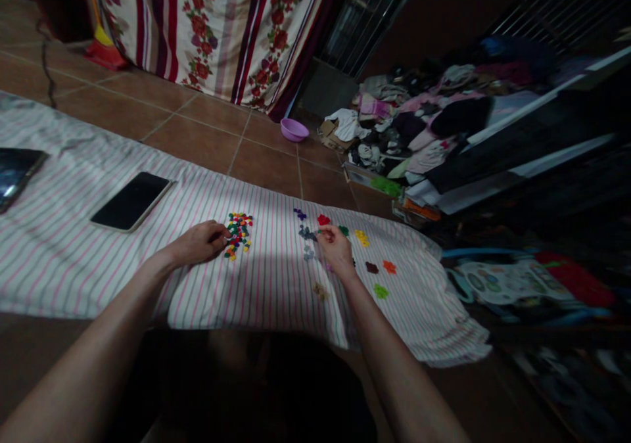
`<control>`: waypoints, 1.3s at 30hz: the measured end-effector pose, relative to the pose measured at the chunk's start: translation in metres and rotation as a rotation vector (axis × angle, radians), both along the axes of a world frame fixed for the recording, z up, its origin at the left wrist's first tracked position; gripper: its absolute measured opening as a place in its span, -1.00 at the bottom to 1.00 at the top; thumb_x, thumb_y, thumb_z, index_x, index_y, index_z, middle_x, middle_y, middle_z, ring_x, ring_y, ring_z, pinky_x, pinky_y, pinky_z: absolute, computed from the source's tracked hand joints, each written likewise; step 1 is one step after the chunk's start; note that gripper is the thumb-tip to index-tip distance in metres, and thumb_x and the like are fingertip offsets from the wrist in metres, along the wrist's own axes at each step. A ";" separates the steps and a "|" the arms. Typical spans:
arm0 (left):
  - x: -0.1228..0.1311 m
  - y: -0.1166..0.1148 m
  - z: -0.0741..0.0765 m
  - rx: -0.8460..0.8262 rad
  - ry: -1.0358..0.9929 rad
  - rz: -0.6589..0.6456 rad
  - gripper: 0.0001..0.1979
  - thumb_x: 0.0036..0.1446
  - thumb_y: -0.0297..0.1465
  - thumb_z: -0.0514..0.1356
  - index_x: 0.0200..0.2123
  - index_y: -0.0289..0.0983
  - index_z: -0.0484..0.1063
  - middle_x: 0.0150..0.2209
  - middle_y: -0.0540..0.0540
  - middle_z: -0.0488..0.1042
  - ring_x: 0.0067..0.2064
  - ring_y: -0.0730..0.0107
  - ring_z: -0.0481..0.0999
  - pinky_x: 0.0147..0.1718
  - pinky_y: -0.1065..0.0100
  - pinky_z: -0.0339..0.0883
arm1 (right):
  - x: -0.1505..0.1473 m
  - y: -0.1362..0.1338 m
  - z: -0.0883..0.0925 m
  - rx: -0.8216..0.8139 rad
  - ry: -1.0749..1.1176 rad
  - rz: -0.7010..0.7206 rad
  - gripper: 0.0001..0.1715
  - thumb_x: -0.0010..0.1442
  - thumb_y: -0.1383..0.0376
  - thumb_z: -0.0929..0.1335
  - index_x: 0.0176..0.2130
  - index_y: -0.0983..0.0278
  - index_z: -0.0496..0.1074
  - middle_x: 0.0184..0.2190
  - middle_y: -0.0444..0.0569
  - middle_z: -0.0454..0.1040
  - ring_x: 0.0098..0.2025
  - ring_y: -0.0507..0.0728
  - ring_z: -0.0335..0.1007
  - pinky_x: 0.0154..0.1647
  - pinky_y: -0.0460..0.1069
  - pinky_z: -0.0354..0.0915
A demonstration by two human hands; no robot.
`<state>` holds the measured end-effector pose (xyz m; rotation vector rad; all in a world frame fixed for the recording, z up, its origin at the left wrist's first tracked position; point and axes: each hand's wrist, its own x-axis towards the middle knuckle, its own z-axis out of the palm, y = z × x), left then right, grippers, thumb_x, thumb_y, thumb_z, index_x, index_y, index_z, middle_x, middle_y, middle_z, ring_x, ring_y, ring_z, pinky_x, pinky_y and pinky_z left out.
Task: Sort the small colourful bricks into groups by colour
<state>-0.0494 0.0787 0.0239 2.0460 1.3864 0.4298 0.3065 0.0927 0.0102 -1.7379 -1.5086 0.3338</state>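
Observation:
A mixed pile of small coloured pieces lies on the striped cloth. My left hand is at its left edge, fingers curled together; whatever they pinch is hidden. My right hand is over the sorted clusters, thumb and finger pinched on what looks like a small green piece. Near those fingertips are dark grey pieces, lighter grey pieces and red pieces. Farther right lie yellow, brown, orange and lime pieces. Tan pieces sit nearer me, purple pieces farther away.
The striped cloth covers a long low surface. A phone and another dark device rest on its left part. Beyond it, a purple basin stands on the tiled floor, with heaped clothes to the right.

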 end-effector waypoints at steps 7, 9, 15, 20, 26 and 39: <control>0.000 -0.001 0.003 -0.035 0.005 0.018 -0.64 0.16 -0.16 -0.01 -0.26 -0.26 0.48 -0.31 -0.13 0.49 -0.28 0.33 0.45 -0.28 0.34 0.26 | 0.060 0.022 0.009 -0.023 -0.197 -0.203 -0.73 -0.05 0.27 0.27 -0.31 0.25 0.46 -0.42 -0.04 0.52 -0.36 0.13 0.42 -0.23 0.01 0.32; 0.000 -0.001 0.003 -0.037 -0.012 0.013 -0.65 0.15 -0.19 -0.01 -0.24 -0.26 0.48 -0.32 -0.11 0.50 -0.28 0.34 0.45 -0.27 0.34 0.26 | 0.073 0.027 0.012 -0.032 -0.256 -0.248 -0.74 -0.04 0.28 0.27 -0.32 0.26 0.47 -0.43 -0.04 0.53 -0.36 0.13 0.42 -0.23 0.01 0.31; -0.001 0.000 0.001 -0.028 -0.028 -0.006 -0.66 0.16 -0.21 -0.01 -0.26 -0.28 0.47 -0.37 -0.11 0.50 -0.33 0.36 0.43 -0.32 0.34 0.25 | 0.090 0.037 0.014 -0.091 -0.400 -0.261 -0.78 0.04 0.33 0.28 -0.35 0.28 0.51 -0.40 0.03 0.56 -0.37 0.13 0.41 -0.31 -0.01 0.25; -0.001 -0.001 0.001 -0.042 -0.039 0.003 -0.65 0.15 -0.19 0.00 -0.23 -0.29 0.47 -0.30 -0.15 0.51 -0.31 0.35 0.43 -0.31 0.34 0.25 | 0.091 0.041 0.008 -0.080 -0.462 -0.262 -0.75 0.05 0.35 0.26 -0.34 0.26 0.53 -0.40 0.02 0.56 -0.38 0.14 0.40 -0.32 -0.01 0.23; 0.000 -0.002 0.006 -0.079 -0.009 0.000 -0.63 0.17 -0.20 -0.02 -0.22 -0.30 0.47 -0.26 -0.17 0.50 -0.30 0.34 0.45 -0.31 0.34 0.25 | 0.084 0.035 0.006 -0.060 -0.499 -0.226 -0.68 0.03 0.34 0.23 -0.32 0.29 0.54 -0.37 0.06 0.55 -0.30 0.17 0.41 -0.23 0.01 0.25; -0.001 -0.001 0.003 -0.024 -0.001 -0.025 -0.73 0.10 -0.28 0.04 -0.27 -0.27 0.46 -0.30 -0.12 0.46 -0.34 0.37 0.40 -0.34 0.34 0.22 | -0.033 0.009 0.008 0.074 -0.257 0.244 -0.75 0.09 0.31 0.26 -0.35 0.22 0.53 -0.37 -0.04 0.52 -0.30 0.12 0.41 -0.20 0.01 0.31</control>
